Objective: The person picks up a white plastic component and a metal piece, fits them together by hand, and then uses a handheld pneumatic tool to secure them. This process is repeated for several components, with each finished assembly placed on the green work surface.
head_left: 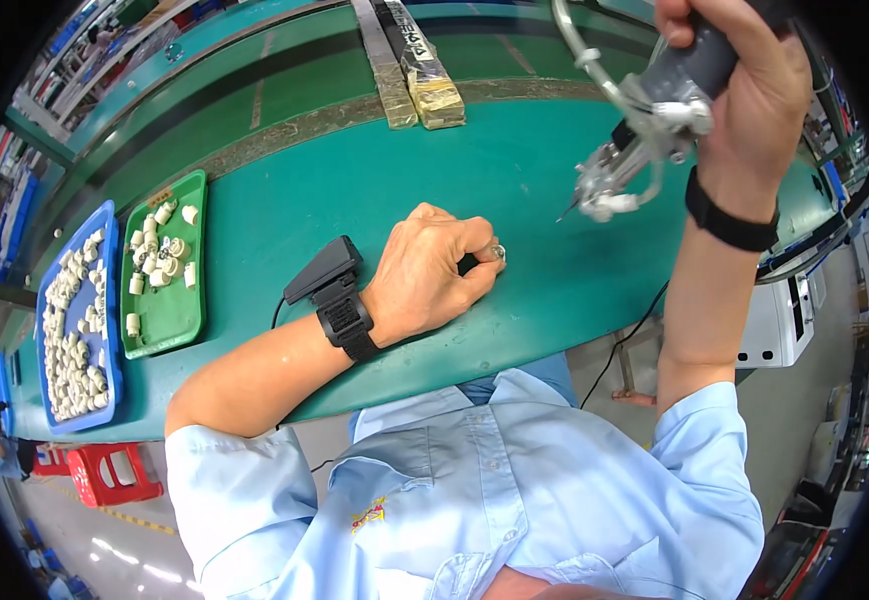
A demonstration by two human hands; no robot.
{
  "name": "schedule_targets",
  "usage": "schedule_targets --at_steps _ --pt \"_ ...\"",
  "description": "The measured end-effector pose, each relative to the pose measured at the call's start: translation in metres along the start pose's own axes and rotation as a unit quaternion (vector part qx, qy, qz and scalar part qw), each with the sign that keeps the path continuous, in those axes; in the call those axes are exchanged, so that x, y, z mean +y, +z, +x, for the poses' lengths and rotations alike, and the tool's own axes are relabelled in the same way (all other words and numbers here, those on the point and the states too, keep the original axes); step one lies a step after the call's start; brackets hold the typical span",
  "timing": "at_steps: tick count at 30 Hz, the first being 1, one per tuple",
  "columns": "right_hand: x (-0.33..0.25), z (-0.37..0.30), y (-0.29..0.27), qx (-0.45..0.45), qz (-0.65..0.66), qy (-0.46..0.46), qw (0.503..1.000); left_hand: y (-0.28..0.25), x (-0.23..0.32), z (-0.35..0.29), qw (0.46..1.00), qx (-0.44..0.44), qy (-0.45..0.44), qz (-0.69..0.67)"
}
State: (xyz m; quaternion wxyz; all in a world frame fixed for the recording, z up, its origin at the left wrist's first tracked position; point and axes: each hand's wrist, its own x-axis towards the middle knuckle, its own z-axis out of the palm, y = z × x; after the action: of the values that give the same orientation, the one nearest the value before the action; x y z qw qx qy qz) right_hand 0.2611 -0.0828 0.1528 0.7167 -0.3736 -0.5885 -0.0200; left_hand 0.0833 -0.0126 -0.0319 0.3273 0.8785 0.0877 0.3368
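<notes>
My left hand (429, 265) rests on the green tabletop (344, 180) with fingers curled in a pinch. Between thumb and forefinger sits a small round piece (497, 253) with bright metal at its end; the fingers cover most of it. Raised at the upper right, my right hand (759, 85) is wrapped round a dark-bodied power screwdriver (689, 70). Its metal nose (604, 180) and thin tip point down and left, above the table and apart from the small piece. A pale hose (576, 40) runs up from the tool.
To the left lie a green tray (199, 260) with several cream fittings (159, 245) and a blue tray (114, 330) with many more. Tape-wrapped long bars (419, 75) extend from the far edge. A red stool (114, 475) stands at lower left, a white machine (779, 320) at right.
</notes>
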Motion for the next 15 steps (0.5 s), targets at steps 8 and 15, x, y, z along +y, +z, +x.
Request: schedule_targets --at_steps 8,15 --pt "-0.015 -0.031 0.035 0.042 -0.045 0.112 0.992 -0.004 0.01 0.005 1.0 -0.012 -0.007 0.0" --pt "-0.014 -0.037 0.045 0.043 -0.019 0.147 0.988 -0.007 0.01 0.004 1.0 -0.014 -0.022 0.0"
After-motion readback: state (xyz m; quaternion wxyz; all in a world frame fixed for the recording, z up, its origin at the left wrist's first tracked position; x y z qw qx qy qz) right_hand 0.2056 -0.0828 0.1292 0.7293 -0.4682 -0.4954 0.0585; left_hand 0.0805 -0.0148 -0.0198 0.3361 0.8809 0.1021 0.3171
